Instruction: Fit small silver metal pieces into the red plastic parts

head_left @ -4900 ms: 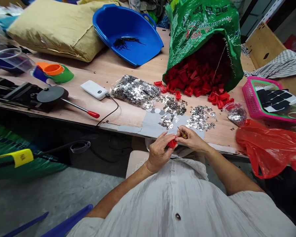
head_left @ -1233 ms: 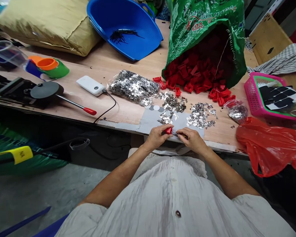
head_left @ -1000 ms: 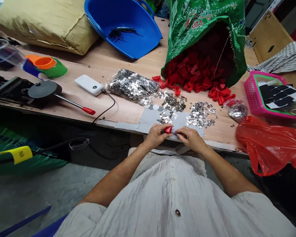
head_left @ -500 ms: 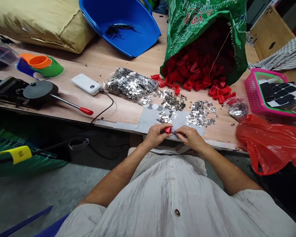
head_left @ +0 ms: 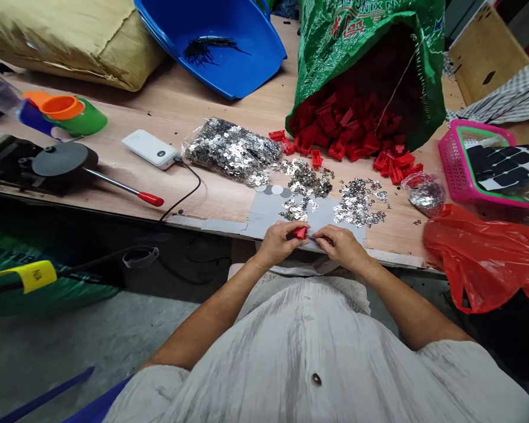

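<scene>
Between the thumb and fingers of my left hand [head_left: 278,244] is a small red plastic part [head_left: 300,233], held at the table's front edge. My right hand [head_left: 341,244] pinches a thin, dark metal tool [head_left: 314,237], perhaps tweezers, whose tip reaches the red part's open side. Whether a metal piece sits at that tip is too small to tell. Just beyond my hands lie loose piles of small silvery metal pieces [head_left: 359,202] on a grey sheet [head_left: 264,211]. More loose metal pieces [head_left: 308,179] are heaped behind, near a few red parts [head_left: 316,158].
A green sack [head_left: 370,35] spills red parts at the back. Left of it are a clear bag of metal pieces [head_left: 231,150], a blue scoop [head_left: 255,59], a white power bank [head_left: 150,148] and a red-tipped lever [head_left: 150,198]. A pink basket [head_left: 456,158] and red plastic bag [head_left: 489,252] are right.
The camera view has shifted slightly. Both hands keep the same hold, with the tool tip still at the red part.
</scene>
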A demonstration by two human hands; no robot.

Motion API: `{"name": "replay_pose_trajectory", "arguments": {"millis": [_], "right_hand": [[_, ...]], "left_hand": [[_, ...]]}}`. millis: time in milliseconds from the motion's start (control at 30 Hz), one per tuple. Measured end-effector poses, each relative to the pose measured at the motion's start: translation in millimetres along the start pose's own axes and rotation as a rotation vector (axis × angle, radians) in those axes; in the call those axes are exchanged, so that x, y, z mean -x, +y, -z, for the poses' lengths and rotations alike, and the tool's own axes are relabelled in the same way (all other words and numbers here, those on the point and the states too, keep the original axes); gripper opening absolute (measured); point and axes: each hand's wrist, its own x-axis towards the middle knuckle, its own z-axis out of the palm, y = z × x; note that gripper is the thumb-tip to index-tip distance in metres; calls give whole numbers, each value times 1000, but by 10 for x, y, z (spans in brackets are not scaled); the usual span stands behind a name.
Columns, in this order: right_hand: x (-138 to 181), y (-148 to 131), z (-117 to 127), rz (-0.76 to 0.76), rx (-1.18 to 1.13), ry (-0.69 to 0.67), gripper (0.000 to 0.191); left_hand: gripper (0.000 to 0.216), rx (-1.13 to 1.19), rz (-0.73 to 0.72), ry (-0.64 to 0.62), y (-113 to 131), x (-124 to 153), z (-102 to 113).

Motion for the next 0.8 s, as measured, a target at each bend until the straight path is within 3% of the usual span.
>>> {"name": "replay_pose_trajectory", "arguments": {"millis": [300,500,667,800], "right_hand": [[-36,-204,-97,-158,79,14,16],[-6,-89,-39,-55,-14,-34,19],[110,-120,87,12,-264,19,28],[158,-267,133,27,-259,-86,45]], "left_hand": [[30,39,4,12,-40,-8,-24],[29,146,45,46,-34,11,-27],[32,753,204,194,133,122,-4],[24,1281,377,94,352,212,-20]]}}
